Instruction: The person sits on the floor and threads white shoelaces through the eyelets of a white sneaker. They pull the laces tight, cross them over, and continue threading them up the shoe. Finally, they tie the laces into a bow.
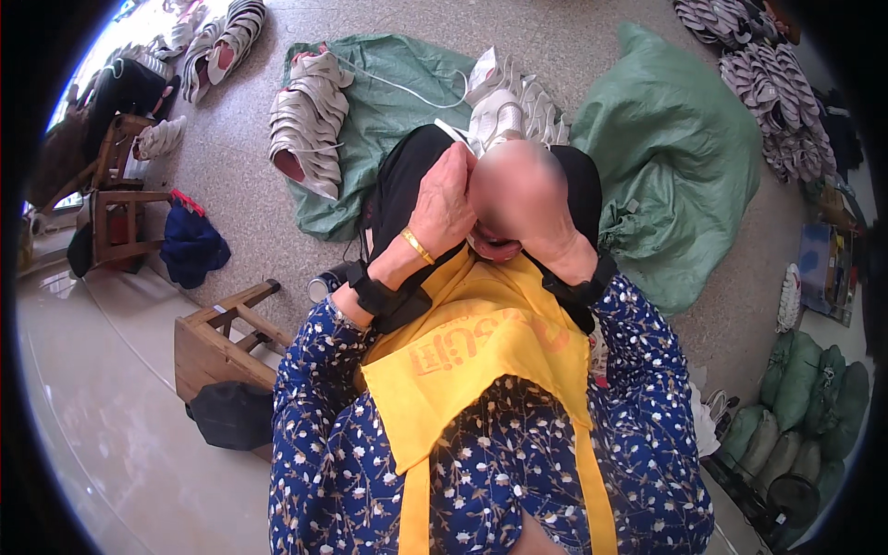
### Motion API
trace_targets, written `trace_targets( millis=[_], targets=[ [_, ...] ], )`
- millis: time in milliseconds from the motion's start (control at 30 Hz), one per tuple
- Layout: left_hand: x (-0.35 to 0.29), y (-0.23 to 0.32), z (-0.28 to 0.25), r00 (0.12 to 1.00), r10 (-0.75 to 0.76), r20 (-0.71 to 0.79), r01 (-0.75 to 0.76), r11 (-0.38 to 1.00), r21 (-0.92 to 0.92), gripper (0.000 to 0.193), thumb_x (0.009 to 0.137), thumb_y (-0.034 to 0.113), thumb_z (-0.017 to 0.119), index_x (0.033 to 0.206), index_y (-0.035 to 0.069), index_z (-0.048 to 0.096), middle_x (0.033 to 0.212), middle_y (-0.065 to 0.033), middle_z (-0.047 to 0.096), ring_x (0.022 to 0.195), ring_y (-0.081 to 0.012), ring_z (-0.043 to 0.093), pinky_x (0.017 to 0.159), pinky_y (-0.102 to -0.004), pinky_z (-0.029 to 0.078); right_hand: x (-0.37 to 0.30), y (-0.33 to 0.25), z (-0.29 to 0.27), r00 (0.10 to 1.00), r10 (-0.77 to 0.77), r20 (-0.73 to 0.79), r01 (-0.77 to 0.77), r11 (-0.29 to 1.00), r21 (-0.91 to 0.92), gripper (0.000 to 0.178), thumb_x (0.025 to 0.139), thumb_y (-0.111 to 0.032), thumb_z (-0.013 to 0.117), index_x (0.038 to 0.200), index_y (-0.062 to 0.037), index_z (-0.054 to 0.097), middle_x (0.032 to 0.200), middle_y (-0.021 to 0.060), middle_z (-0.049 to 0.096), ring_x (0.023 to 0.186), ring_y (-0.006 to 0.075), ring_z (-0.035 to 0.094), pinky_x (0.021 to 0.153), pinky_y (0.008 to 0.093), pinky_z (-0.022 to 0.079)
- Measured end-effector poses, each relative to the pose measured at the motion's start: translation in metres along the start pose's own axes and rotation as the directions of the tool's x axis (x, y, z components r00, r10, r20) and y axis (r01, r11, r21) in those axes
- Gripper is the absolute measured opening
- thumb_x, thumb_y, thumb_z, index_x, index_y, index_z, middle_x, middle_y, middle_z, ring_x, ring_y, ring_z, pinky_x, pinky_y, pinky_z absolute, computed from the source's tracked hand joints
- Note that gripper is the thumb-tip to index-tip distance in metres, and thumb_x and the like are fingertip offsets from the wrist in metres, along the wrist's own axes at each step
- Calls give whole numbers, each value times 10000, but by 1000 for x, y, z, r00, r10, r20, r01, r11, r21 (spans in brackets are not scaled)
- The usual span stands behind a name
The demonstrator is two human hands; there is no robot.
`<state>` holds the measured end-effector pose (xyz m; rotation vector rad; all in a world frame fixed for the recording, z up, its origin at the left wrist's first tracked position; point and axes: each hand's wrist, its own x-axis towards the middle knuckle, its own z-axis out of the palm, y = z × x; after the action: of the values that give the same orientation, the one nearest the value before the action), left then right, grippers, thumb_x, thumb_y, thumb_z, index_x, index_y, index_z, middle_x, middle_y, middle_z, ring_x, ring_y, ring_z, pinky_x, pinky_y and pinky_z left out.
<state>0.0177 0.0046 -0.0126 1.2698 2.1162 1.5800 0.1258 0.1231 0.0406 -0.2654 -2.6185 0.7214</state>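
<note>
My left hand (442, 205) is raised over my lap with its fingers curled inward, closed on a light shoe upper. Close beside it, my right hand (555, 217) bends in from the other side; a blurred patch hides its fingers. Below and between the hands shows the dark red lining (497, 246) of the piece. A white strip (453, 132) sticks out past my left fingertips. Just beyond my hands, a nested row of white shoe uppers (513, 106) lies by my knees.
Another stack of white uppers (310, 120) rests on a green woven sheet (398, 74), with a white cord across it. A bulky green sack (675, 157) sits at right. Wooden stools (199, 347) stand at left. More uppers (777, 102) are piled far right, above green bundles (800, 379).
</note>
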Motion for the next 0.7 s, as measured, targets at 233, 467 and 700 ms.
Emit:
trace_targets(
  millis=[233, 467, 700],
  targets=[
    [1, 4, -4, 999, -36, 37, 37, 999, -21, 130, 854, -9, 581, 955, -9, 498, 811, -197, 567, 764, -393, 585, 686, -459, 481, 0, 12, 7, 996, -46, 73, 54, 992, -113, 88, 876, -56, 697, 938, -25, 643, 925, 138, 587, 828, 353, 650, 713, 428, 542],
    [5, 8, -5, 995, -98, 7, 99, 995, -9, 143, 867, -4, 591, 974, 6, 496, 743, -128, 553, 660, -284, 584, 632, -372, 488, 9, -2, -48, 998, -55, 30, 53, 997, 61, 69, 825, -17, 680, 800, -13, 616, 809, 136, 593, 704, 308, 638, 637, 387, 510],
    [5, 25, -5, 999, -35, -35, 35, 999, 1, 150, 838, -34, 636, 901, 17, 509, 738, -77, 533, 638, -184, 558, 607, -316, 480, -17, -1, -123, 904, 407, 128, -397, 692, 603, 75, 931, -33, 701, 864, -20, 670, 758, -62, 578, 654, 11, 490, 551, 195, 366]
  ],
)
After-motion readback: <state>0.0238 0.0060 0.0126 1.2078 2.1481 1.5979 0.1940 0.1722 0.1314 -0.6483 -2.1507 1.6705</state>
